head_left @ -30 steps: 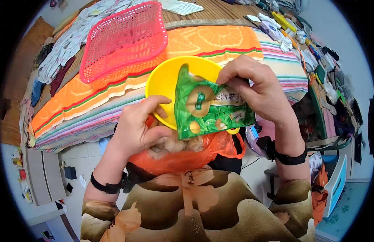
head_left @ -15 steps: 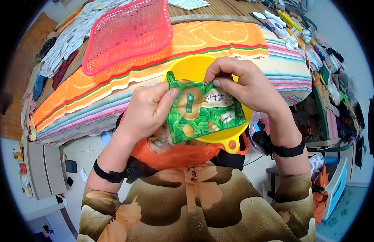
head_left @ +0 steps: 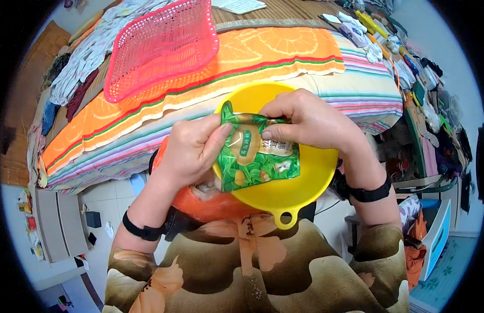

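A green printed pouch (head_left: 260, 156) with leaves and mushrooms pictured on it is held up between both hands. My left hand (head_left: 196, 146) pinches its upper left corner, thumb on the front. At the top edge toward the right, my right hand (head_left: 310, 120) grips it between thumb and bent fingers. The top edge looks torn or folded there; whether it is fully open I cannot tell. Right behind and below the pouch is a yellow round basin (head_left: 304, 185) with a looped handle toward me. An orange-red plastic bag (head_left: 192, 205) sits beneath, partly hidden by the basin.
A pink plastic basket (head_left: 163, 52) stands on the bed ahead, over an orange towel (head_left: 284, 47) and a striped sheet (head_left: 357, 99). Clothes (head_left: 96, 57) lie at the far left, with an open booklet (head_left: 241, 5) at the back. Assorted clutter (head_left: 425, 83) fills the right side.
The pouch has shifted slightly down and left, its right side drawn in. My right hand has moved lower and inward along its top. The yellow basin now sits nearer to me.
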`<state>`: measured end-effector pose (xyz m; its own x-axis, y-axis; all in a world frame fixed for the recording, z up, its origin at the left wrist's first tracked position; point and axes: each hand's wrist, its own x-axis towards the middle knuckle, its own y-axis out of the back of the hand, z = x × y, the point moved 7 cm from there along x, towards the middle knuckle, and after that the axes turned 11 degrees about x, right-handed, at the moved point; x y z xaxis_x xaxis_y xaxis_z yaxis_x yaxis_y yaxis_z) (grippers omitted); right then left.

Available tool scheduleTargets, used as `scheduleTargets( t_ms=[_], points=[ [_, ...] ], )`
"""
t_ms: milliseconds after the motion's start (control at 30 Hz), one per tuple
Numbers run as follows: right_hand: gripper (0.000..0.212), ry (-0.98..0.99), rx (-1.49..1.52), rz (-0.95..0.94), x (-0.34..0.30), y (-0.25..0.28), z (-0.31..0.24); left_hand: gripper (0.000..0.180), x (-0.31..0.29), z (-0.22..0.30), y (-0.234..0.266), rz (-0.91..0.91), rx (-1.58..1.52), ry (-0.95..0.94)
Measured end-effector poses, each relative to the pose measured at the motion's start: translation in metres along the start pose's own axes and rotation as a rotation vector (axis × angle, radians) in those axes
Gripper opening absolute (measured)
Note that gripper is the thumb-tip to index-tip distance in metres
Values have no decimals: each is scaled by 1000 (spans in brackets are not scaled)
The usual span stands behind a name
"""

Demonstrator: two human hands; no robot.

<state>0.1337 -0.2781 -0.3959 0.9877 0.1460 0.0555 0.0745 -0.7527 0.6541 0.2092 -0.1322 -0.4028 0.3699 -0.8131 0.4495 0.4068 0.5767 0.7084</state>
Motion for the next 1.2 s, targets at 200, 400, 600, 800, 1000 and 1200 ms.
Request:
scheduleTargets(
  t_ms=[200,400,600,800,1000,1200],
  points=[
    [17,-128,349,455,-29,66,14,26,-14,-2,30,79,71,-81],
    [48,-28,298,1019,-61,180,76,35,-27,-22,60,242,37,52],
    [32,-121,234,759,-45,97,70,41,-49,-31,105,457,114,147],
    [24,-179,351,207,-33,-2,34,37,-58,-33,102,414,102,205],
    [33,-76,232,-128,-9,-72,6,26,-56,-36,72,252,-96,264],
    [18,33,271,-175,-6,-101,-8,33,-35,-10,45,127,62,18]
  ],
)
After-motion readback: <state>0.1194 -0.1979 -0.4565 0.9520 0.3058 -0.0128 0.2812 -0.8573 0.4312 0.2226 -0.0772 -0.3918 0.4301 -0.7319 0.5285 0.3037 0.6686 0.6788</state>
